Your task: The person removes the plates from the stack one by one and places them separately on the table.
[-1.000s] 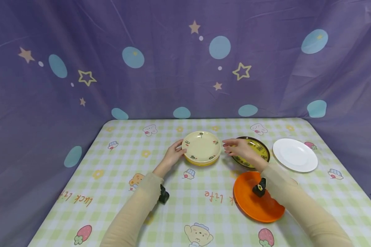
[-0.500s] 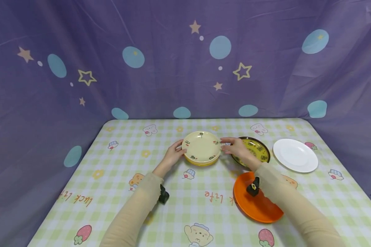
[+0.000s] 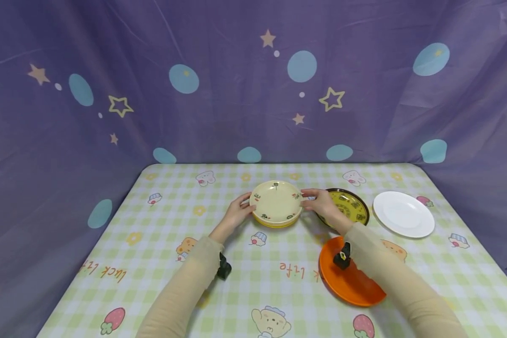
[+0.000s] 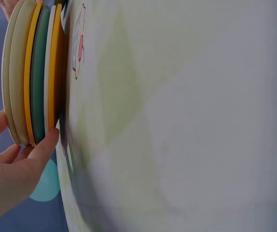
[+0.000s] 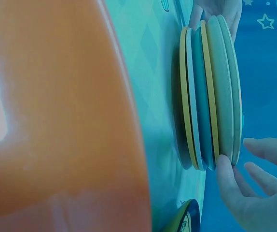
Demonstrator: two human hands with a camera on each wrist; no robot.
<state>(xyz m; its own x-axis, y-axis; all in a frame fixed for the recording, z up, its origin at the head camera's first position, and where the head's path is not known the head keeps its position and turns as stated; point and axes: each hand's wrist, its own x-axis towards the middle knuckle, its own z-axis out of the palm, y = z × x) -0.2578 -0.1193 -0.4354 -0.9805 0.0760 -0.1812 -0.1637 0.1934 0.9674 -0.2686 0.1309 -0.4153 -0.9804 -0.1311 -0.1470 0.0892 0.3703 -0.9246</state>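
Head view: stack of plates (image 3: pixel 276 204) sits between both hands, on the checked tablecloth (image 3: pixel 245 263). Left hand (image 3: pixel 235 212) cups the stack's left edge, fingers curled around the rim. Right hand (image 3: pixel 323 203) now touches the right edge; a second ago it hung just off the rim, so it has closed the gap. Read: both sides bracketed, stack looks ready to be lifted or shifted as one unit. Just beyond the right hand: dark yellow-patterned plate (image 3: pixel 347 206), then a white plate (image 3: pixel 403 213) further out. Orange plate (image 3: pixel 349 277) lies under the right forearm.

Left wrist view: left-hand fingertips (image 4: pixel 47 140) press the lower edges of the stack (image 4: pixel 32 72), thumb on the top plate's side. Pinch grip on the rim. Several plates visible edge-on, cream on top, yellow and teal below.

Right wrist view: thumb (image 5: pixel 228 179) touches the stack (image 5: pixel 208 92) at the rim, the other fingers extended and slightly apart, not wrapped yet. Contact, not a grip. Orange plate (image 5: pixel 56 121) fills the near frame.
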